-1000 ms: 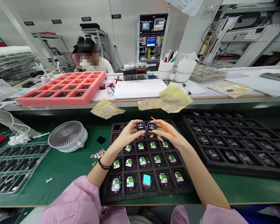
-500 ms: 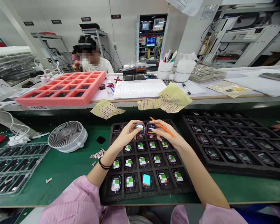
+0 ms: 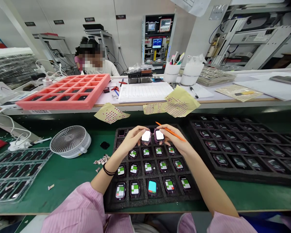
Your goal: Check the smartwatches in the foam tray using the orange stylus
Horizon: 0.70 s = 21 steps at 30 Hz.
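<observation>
The left hand had its fingers clamped on the left watch, and the right hand had its fingers clamped on the right watch. Both of these 2 screens glowed white, side by side above the far part of a black foam tray on the green desk. An orange stick lay across the right hand. The tray's nearest row held 5 lit watches.

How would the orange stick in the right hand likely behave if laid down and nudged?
The orange stick looks fairly stiff, running straight across the right hand without visible sag. It is probably light, being so slender. It may roll if pushed, given its long, thin shape, though its cross-section is too small to tell.
</observation>
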Motion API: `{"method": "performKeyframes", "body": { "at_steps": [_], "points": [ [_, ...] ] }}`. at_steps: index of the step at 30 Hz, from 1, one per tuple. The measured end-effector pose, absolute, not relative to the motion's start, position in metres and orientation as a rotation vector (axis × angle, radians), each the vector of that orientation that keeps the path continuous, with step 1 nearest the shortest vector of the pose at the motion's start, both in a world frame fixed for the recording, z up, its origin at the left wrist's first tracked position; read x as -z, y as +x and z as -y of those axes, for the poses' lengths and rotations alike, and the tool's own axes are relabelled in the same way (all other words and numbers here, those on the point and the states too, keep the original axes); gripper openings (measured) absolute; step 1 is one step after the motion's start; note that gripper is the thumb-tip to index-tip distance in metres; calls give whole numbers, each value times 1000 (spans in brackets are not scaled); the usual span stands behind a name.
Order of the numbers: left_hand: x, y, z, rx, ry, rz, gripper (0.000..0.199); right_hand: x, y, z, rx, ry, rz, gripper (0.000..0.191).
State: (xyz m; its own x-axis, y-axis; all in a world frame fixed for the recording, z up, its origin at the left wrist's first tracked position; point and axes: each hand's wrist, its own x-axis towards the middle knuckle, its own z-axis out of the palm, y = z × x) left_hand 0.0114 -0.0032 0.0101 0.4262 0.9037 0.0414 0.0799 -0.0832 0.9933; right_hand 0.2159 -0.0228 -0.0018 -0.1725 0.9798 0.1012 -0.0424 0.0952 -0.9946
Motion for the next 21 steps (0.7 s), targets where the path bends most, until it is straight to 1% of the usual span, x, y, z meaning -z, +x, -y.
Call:
{"method": "performKeyframes", "body": {
  "at_steps": [3, 7, 9, 11, 16, 21],
  "points": [
    [-6, 10, 2, -868, 1508, -847, 32, 1, 218, 23, -1275, -999, 1389, 29],
    [-2, 9, 0, -866, 1516, -752, 45, 3, 221, 23, -1297, -955, 1429, 39],
    [-1, 9, 0, -862, 1516, -771, 47, 4, 222, 23, -1303, -951, 1431, 42],
    [-3, 9, 1, -866, 1512, -805, 44, 5, 221, 22, -1291, -966, 1422, 41],
    [-8, 10, 2, -883, 1529, -888, 32, 2, 218, 23, -1229, -1033, 1386, 31],
    [-8, 12, 3, -874, 1536, -930, 30, 1, 216, 23, -1204, -1049, 1366, 28]
  ]
}}
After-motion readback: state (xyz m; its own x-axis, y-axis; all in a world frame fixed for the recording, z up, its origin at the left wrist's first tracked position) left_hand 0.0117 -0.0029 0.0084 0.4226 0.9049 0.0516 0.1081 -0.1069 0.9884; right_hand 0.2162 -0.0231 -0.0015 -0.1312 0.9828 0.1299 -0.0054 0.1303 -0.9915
